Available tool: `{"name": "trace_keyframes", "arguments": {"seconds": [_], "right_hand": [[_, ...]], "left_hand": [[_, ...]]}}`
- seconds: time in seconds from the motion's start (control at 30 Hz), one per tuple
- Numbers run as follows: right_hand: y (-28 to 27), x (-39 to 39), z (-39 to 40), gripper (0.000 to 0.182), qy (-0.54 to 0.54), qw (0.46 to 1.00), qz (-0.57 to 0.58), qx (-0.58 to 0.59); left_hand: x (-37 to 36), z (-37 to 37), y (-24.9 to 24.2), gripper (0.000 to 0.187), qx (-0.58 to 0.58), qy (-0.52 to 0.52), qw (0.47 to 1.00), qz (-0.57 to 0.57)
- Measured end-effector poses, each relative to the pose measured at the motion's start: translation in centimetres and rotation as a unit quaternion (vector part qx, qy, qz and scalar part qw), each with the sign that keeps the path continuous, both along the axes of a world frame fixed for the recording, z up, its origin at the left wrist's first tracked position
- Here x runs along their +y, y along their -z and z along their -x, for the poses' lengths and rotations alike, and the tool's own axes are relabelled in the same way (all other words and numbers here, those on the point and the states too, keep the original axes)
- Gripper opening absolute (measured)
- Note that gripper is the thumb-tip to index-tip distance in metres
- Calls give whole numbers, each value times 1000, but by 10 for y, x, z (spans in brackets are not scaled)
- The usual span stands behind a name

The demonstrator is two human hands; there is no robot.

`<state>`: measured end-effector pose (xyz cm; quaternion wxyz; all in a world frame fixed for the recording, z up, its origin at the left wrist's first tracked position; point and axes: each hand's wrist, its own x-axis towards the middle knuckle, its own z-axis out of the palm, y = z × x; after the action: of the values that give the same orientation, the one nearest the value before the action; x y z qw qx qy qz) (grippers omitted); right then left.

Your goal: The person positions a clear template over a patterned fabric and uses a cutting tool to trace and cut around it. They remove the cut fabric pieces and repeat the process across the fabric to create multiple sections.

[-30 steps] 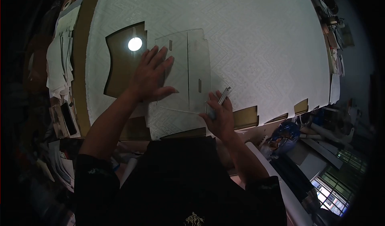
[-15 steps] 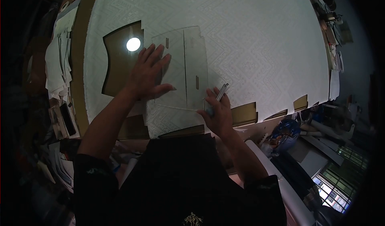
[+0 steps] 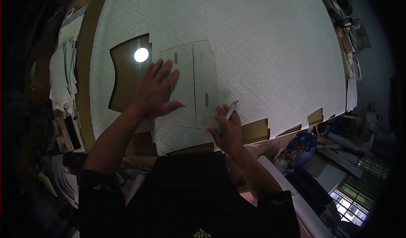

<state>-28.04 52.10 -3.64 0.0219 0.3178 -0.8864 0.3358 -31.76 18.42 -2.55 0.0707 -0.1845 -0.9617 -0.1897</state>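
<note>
The transparent template (image 3: 205, 75) has not shifted on the patterned fabric (image 3: 275, 47), so its placement seems steady; the left hand (image 3: 154, 91) presses it, spread and grasping nothing, the right hand (image 3: 229, 134) curls around a metal-ended tool (image 3: 231, 110).

My left hand (image 3: 155, 92) left of centre, palm down, fingers fanned toward the top, thumb out rightward. My right hand (image 3: 228, 130) right of centre, lower, fingers curled in a grip. Forearms slant up from below.

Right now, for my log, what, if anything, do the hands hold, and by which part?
The right hand holds a slim metal tool by its near part, far end protruding; the left hand grips nothing.
</note>
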Motion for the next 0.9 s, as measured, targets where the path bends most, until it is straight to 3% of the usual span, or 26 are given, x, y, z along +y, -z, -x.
{"name": "trace_keyframes", "arguments": {"seconds": [0.4, 0.5, 0.9], "right_hand": [[0, 0, 1, 57, -1, 1000, 5, 0], [-1, -1, 0, 51, 6, 1000, 19, -10], [3, -3, -3, 61, -1, 1000, 13, 19]], "left_hand": [[1, 0, -2, 97, -14, 0, 1000, 0], [0, 0, -1, 97, -14, -2, 1000, -5], [0, -1, 0, 98, -20, -9, 1000, -1]]}}
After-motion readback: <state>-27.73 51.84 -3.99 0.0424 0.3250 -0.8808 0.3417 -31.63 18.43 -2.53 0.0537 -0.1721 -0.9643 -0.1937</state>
